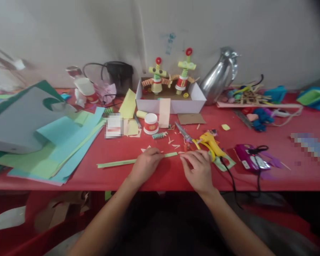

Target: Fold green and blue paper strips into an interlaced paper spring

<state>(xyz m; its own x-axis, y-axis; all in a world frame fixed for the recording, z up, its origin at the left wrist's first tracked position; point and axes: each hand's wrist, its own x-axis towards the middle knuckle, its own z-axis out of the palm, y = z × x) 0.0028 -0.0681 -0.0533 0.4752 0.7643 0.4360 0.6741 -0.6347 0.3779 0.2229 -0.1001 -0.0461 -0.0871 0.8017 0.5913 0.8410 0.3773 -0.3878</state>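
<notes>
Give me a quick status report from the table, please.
Left hand on green strip. Right hand near strip's right end, grip unclear. Scissors, glue gun just beyond right hand.

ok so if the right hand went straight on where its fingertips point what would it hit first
Probably the end of the green paper strip, just beyond the fingertips of the right hand, though depth is hard to judge here.

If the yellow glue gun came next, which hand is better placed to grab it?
Probably the right hand: it's close beside the yellow glue gun, while the left hand is farther away, holding the green paper strip.
</notes>
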